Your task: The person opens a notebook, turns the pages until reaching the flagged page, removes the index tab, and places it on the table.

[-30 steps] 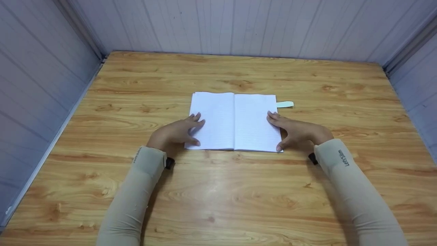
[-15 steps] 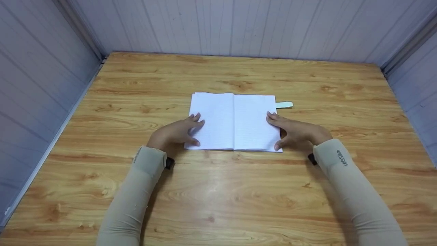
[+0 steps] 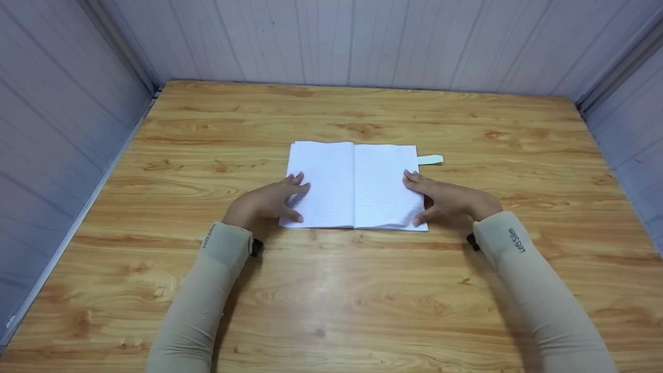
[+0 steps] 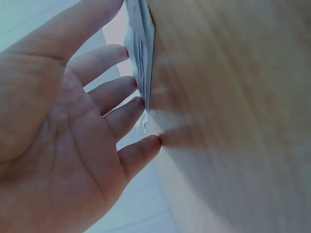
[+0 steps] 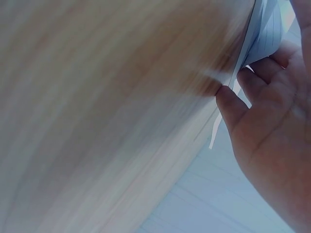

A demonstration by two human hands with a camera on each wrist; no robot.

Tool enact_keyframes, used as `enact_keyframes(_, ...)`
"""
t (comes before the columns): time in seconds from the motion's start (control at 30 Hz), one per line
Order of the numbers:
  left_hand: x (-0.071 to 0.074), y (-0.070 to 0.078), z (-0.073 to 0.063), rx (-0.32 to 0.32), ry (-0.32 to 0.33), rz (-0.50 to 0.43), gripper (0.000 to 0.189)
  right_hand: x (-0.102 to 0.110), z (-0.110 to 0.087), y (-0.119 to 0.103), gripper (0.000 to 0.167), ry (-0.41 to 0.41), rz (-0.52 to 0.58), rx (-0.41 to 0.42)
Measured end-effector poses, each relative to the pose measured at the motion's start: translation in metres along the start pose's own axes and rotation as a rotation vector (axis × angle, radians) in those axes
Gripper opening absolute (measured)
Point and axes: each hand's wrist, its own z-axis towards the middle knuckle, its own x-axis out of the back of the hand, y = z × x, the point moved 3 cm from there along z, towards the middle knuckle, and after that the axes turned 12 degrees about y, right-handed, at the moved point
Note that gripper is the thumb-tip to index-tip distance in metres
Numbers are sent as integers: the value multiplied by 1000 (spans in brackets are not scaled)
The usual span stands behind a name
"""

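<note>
An open notebook (image 3: 331, 186) with blank lined pages lies flat on the wooden table, its spine running away from me. My left hand (image 3: 267, 199) rests its spread fingertips and thumb on the left page near the outer edge. In the left wrist view, the little finger of the left hand (image 4: 63, 126) touches the tabletop beside the page stack. On the right page, the fingertips and thumb of my right hand (image 3: 450, 199) press near the outer edge. A lined page (image 5: 269, 36) bows up by the right hand (image 5: 272, 121) in the right wrist view.
A pale strip (image 3: 431, 159) sticks out from the notebook's right side. The wooden table (image 3: 321, 290) meets pale panelled walls (image 3: 352, 41) at the back and both sides. Both forearms wear beige sleeves (image 3: 533, 290).
My right thumb has slid slightly left over the lower corner of the right page, and that page's bottom edge now bulges a little. The left hand stays in place.
</note>
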Motion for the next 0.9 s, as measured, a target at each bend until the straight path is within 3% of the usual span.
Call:
enact_keyframes(0.37, 6, 19, -1, -45, 34, 67, 68, 1, 0, 0, 104, -1, -9, -13)
enact_keyframes(0.67, 0, 49, 13, -213, 188, 71, 49, 2, -1, -2, 102, 9, -3, 3)
enact_keyframes(0.9, -18, 85, 23, -299, 241, 68, 45, 2, -2, -1, 104, 2, 6, -12)
